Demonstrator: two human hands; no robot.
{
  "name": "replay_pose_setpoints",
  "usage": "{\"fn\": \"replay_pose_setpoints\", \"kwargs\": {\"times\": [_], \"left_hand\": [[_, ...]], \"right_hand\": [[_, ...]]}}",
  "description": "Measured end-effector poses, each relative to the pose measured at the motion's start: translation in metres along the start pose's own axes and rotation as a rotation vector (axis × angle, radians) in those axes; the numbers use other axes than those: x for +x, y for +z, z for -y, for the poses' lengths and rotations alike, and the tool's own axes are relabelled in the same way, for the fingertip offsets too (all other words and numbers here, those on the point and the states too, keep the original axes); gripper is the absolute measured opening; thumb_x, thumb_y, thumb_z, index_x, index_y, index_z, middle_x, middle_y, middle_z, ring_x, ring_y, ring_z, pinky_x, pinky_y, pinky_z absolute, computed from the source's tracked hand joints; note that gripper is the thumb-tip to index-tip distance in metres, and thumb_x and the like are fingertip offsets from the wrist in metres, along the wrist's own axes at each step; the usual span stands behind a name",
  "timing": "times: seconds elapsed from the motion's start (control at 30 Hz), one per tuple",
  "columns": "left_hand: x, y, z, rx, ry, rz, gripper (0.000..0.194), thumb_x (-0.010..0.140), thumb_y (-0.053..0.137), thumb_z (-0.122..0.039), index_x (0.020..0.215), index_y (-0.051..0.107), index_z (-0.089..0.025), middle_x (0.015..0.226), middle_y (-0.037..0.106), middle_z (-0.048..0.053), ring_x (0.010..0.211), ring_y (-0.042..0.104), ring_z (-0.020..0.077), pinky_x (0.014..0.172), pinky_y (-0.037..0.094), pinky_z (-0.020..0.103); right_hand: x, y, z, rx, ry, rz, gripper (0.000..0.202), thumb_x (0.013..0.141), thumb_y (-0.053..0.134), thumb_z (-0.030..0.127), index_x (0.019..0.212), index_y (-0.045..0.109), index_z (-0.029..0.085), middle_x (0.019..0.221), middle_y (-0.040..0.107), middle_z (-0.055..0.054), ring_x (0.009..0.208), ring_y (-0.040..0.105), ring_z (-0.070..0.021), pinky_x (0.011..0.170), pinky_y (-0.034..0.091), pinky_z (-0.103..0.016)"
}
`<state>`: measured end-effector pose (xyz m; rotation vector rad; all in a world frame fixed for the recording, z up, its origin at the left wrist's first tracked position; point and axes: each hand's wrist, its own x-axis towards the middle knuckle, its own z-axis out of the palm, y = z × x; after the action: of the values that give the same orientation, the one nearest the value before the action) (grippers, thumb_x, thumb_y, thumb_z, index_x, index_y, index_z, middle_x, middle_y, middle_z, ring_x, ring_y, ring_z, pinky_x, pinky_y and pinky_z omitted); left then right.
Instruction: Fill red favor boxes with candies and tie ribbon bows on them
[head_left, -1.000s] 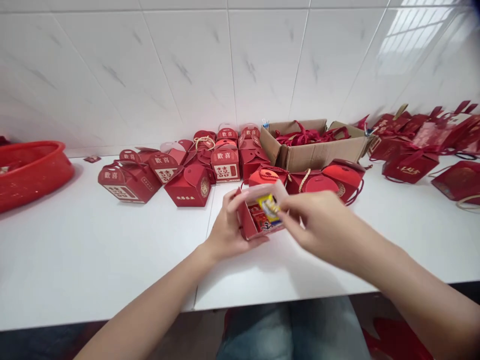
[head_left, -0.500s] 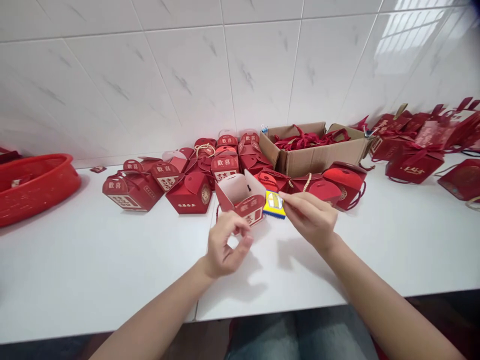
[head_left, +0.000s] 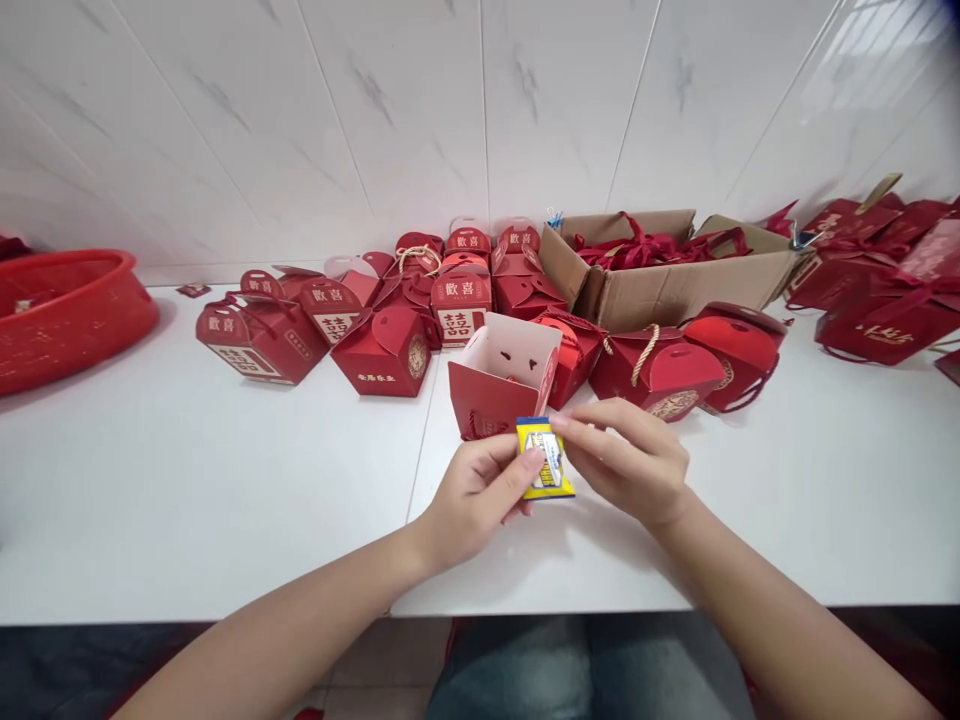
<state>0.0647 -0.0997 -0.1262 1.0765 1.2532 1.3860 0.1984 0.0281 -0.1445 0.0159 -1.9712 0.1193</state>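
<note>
My left hand point(head_left: 480, 490) grips a small yellow-and-blue snack packet point(head_left: 546, 470), its thumb lying across the printed front. At the packet's upper right corner, the fingertips of my right hand point(head_left: 626, 455) are closed on the edge. Just behind the packet stands a red gift box point(head_left: 491, 390) with its top open. Its pale inside shows two dark slots, and a little red is visible inside; what lies at its bottom is mostly hidden.
Closed red gift boxes point(head_left: 382, 350) stand in a cluster behind and to both sides. A cardboard carton point(head_left: 690, 290) with red ribboned items is against the tiled wall. At far left sits a red plastic basin point(head_left: 75, 330); more red boxes point(head_left: 892, 315) are at far right.
The packet has come nearer to me, and my left hand has closed on it after being empty with curled fingers. The open box now shows more of its inside. The view has shifted.
</note>
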Motion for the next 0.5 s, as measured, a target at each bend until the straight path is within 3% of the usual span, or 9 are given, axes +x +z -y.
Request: {"fn": "replay_pose_setpoints", "kwargs": {"times": [0.13, 0.23, 0.33, 0.43, 0.5], "left_hand": [[0.0, 0.0, -0.001, 0.051, 0.072, -0.08, 0.041, 0.08, 0.061, -0.054, 0.082, 0.065, -0.014, 0.068, 0.059, 0.002, 0.051, 0.046, 0.0076, 0.039, 0.035, 0.019], [0.001, -0.001, -0.001, 0.078, 0.077, -0.036, 0.041, 0.082, 0.059, -0.054, 0.082, 0.065, -0.014, 0.067, 0.058, 0.002, 0.051, 0.045, 0.0073, 0.041, 0.037, 0.019], [0.002, -0.002, 0.001, 0.105, 0.061, 0.034, 0.041, 0.083, 0.058, -0.054, 0.079, 0.063, -0.014, 0.065, 0.056, 0.001, 0.053, 0.045, 0.0077, 0.043, 0.038, 0.018], [0.002, -0.004, 0.005, 0.101, 0.043, 0.027, 0.043, 0.083, 0.057, -0.055, 0.072, 0.058, -0.014, 0.061, 0.051, -0.001, 0.051, 0.043, 0.0067, 0.043, 0.035, 0.018], [0.002, -0.004, 0.008, 0.049, 0.041, 0.021, 0.046, 0.085, 0.052, -0.058, 0.07, 0.056, -0.014, 0.058, 0.048, -0.002, 0.048, 0.041, 0.0059, 0.041, 0.032, 0.018]], "right_hand": [[0.002, 0.002, 0.007, 0.248, 0.346, -0.019, 0.018, 0.088, 0.051, 0.015, 0.1, 0.065, 0.018, 0.073, 0.066, -0.004, 0.058, 0.06, -0.0125, 0.049, 0.048, -0.024], [0.002, 0.0, 0.008, 0.601, 0.56, 0.142, 0.025, 0.094, 0.045, 0.029, 0.079, 0.061, 0.017, 0.062, 0.059, -0.001, 0.049, 0.054, -0.0095, 0.044, 0.042, -0.021], [0.003, -0.001, 0.009, 0.894, 0.709, 0.329, 0.038, 0.094, 0.043, 0.044, 0.071, 0.056, 0.016, 0.056, 0.051, 0.002, 0.047, 0.047, -0.0083, 0.043, 0.038, -0.02], [0.005, 0.0, 0.013, 0.958, 0.793, 0.444, 0.046, 0.093, 0.044, 0.048, 0.059, 0.049, 0.017, 0.05, 0.043, 0.004, 0.045, 0.039, -0.0068, 0.043, 0.034, -0.019], [0.004, 0.002, 0.016, 0.904, 0.836, 0.4, 0.049, 0.092, 0.043, 0.05, 0.055, 0.046, 0.017, 0.048, 0.043, 0.003, 0.044, 0.038, -0.0068, 0.042, 0.033, -0.02]]}}
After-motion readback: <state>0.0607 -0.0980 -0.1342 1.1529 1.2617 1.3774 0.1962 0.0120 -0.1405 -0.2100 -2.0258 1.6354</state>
